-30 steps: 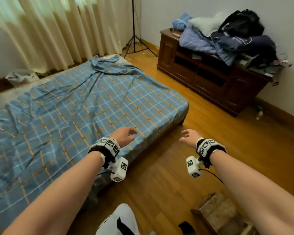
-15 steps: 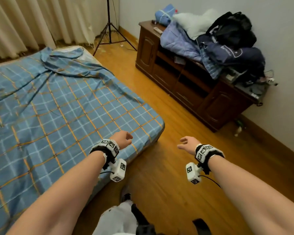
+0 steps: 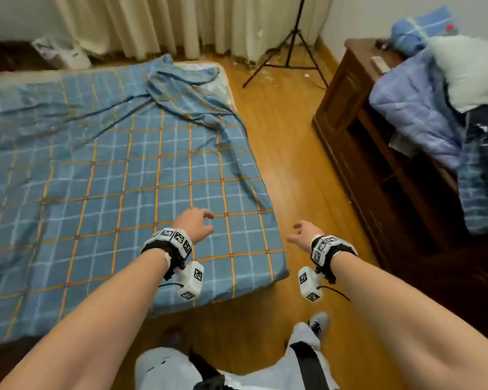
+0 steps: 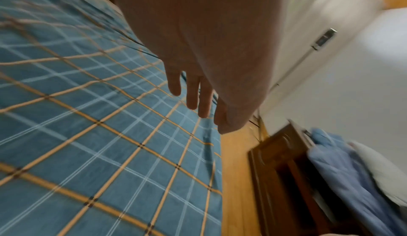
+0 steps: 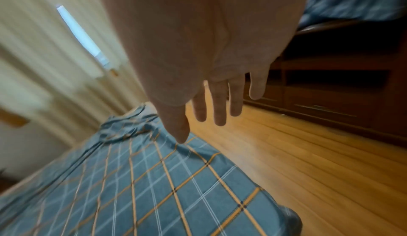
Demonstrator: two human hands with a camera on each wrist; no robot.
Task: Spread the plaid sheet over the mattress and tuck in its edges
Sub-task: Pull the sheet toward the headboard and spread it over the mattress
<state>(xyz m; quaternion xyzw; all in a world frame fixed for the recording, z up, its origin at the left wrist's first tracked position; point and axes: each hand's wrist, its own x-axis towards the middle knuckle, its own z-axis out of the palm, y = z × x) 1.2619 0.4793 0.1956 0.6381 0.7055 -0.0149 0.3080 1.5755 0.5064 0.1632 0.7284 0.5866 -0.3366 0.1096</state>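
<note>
The blue plaid sheet with orange lines lies over the low mattress, flat near me and bunched in folds at the far right corner, where bare mattress shows. My left hand hovers above the sheet's near right part, fingers relaxed and holding nothing; in the left wrist view the left hand's fingers hang straight over the plaid sheet. My right hand floats over the wooden floor just right of the bed edge, empty, and its fingers are spread loosely beside the plaid sheet.
A dark wooden cabinet piled with bedding and clothes stands along the right wall. A black tripod stands by the curtains. A strip of wooden floor runs between bed and cabinet. My legs are at the bottom.
My view has swung and I have moved round the bed's near right corner. Both hands stay empty and raised, the left now over the sheet, the right beside the edge.
</note>
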